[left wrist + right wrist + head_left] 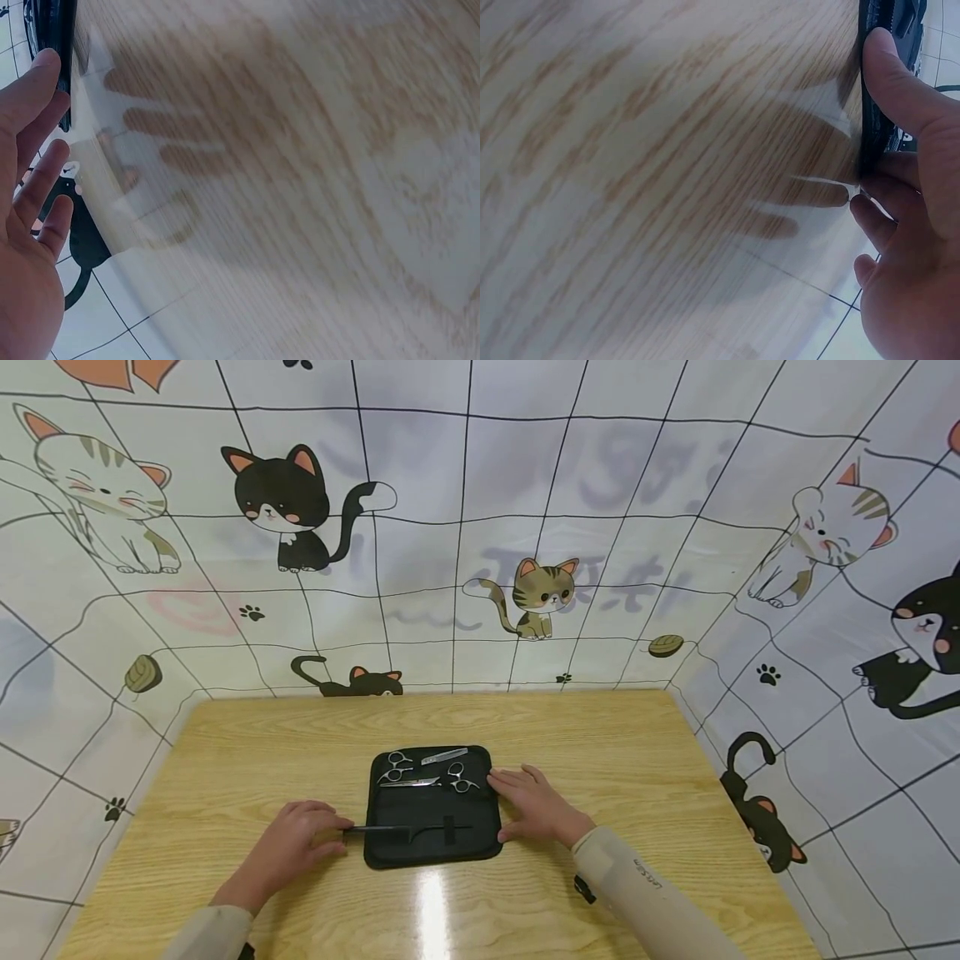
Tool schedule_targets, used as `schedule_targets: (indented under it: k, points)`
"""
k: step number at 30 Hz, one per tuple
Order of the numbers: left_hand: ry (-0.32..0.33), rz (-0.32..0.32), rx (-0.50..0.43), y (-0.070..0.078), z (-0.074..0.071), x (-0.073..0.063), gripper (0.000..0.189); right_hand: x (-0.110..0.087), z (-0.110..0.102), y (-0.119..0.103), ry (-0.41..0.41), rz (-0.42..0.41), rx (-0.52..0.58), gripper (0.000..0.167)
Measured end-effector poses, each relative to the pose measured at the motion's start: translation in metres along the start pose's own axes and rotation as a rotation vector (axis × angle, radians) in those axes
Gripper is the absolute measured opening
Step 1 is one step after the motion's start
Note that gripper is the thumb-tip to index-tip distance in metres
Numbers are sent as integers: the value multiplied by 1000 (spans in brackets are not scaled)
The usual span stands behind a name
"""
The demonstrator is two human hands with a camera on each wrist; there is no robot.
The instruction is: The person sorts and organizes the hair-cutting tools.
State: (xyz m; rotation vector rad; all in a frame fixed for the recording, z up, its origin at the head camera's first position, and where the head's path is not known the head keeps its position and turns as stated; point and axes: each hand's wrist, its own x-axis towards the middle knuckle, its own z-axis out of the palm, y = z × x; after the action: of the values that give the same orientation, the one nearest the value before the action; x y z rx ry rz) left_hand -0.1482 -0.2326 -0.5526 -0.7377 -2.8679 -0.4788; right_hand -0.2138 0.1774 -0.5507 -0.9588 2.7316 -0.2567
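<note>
A black case [386, 852] lies open and flat on the wooden table. Two pairs of silver scissors [408, 782] and a silver razor-like tool [445, 757] are in its far half. Across the near half lies a black tail comb [382, 829], its thin tail under a small strap. My left hand [296, 839] pinches the comb's left end, which sticks out past the case's edge. In the left wrist view, thumb and forefinger are at a dark edge. On the opposite side, my right hand [536, 810] touches the case's right edge with spread thumb and fingers.
The wooden table [600, 735] surrounds the case and reflects a bright light strip near the front. White sheets [420, 552] with black grid lines and cartoon cats rise behind it and at both sides.
</note>
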Motion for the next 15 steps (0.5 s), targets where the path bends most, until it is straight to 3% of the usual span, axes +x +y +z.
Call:
schedule_targets:
  k: [15]
  points:
    - [12, 41, 7, 8, 7, 8, 32, 0, 0, -1, -7, 6, 6, 95]
